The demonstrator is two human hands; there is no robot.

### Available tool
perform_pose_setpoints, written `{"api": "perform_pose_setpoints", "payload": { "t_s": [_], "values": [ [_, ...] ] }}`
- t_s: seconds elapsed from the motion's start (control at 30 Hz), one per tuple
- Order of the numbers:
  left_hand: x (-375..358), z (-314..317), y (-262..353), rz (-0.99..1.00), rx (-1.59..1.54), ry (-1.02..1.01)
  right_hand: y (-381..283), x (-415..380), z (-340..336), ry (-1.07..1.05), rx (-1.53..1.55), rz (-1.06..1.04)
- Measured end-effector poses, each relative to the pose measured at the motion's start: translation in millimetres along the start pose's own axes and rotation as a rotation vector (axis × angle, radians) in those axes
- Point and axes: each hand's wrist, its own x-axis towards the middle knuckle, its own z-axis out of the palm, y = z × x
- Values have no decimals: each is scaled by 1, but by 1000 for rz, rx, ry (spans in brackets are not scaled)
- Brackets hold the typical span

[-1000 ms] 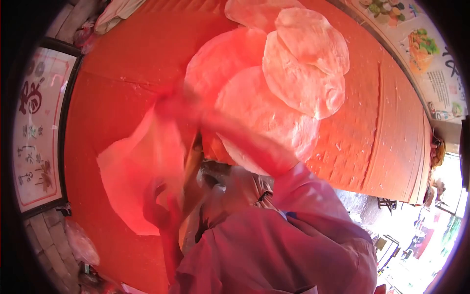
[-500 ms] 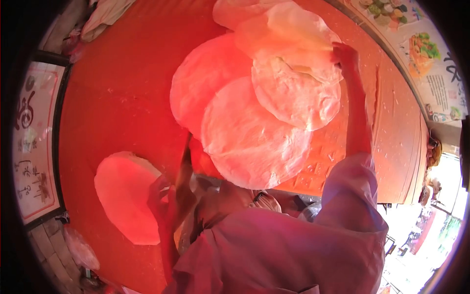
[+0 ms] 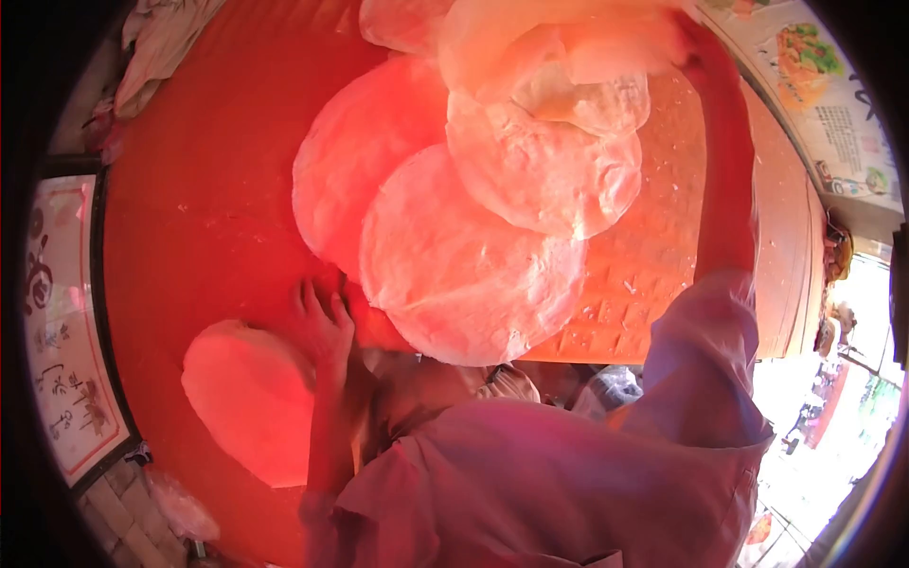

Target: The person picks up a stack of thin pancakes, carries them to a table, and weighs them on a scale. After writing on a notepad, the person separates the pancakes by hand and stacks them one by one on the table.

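Change, right arm: since half a second ago it has stretched further up; the right hand (image 3: 705, 57) now sits at the top edge of the view, where before it was lower, by the rim of the upper rounds.
Change, lifted sheet: the thin sheet (image 3: 559, 38) has risen with that hand and now drapes in a fold over the topmost round.
Change, left hand: the left hand (image 3: 322, 327) earlier hung by the lone round near the body; now it lies flat on the counter (image 3: 199, 218), fingers spread.
Right hand state: pinching the edge of the thin sheet, though the fingers are partly cut off by the frame.
Left hand state: released, palm down, holding nothing, just beside the lone round (image 3: 251, 402) and near the lowest of the overlapping rounds (image 3: 464, 265).
Sheets: thin, pale, circular, slightly wrinkled and translucent, overlapping like scales.
Counter: orange-red, flat, dusted with pale flecks, faint grid marks at right.
Sleeve (image 3: 701, 360): soft, light cloth.
Poster (image 3: 57, 341): framed, at left.
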Motion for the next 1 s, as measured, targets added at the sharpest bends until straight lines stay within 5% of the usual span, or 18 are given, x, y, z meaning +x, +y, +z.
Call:
{"api": "perform_pose_setpoints", "payload": {
  "t_s": [0.07,0.13,0.17,0.23,0.3,0.43,0.5,0.7,0.77,0.8,0.83,0.9,1.0],
  "values": [
    [1,2,0,4,3,11,15,-30,-63,-178,38,102],
    [0,1,-2,18,14,28,38,-100,-50,22,48,173],
    [0,1,-3,35,17,41,53,-135,-14,328,55,152],
    [1,5,-2,60,16,59,132,-152,-80,493,238,327],
    [2,4,-2,68,22,61,175,-189,-108,227,393,355],
    [4,-4,2,93,103,29,186,-213,-89,433,-30,248],
    [3,-2,4,85,124,32,131,-217,-51,543,-7,186],
    [4,-7,9,98,108,61,150,-232,-97,863,-703,288],
    [4,-11,10,97,105,51,151,-240,-80,939,-1462,-250],
    [4,-12,11,98,102,48,144,-243,-52,931,-1825,-555],
    [4,-11,11,91,90,46,140,-242,-19,816,-1528,-362],
    [1,-11,9,66,60,53,143,-254,74,379,-1199,-411],
    [-1,-9,9,11,89,20,173,-267,118,96,-1433,-397]
  ]
}}
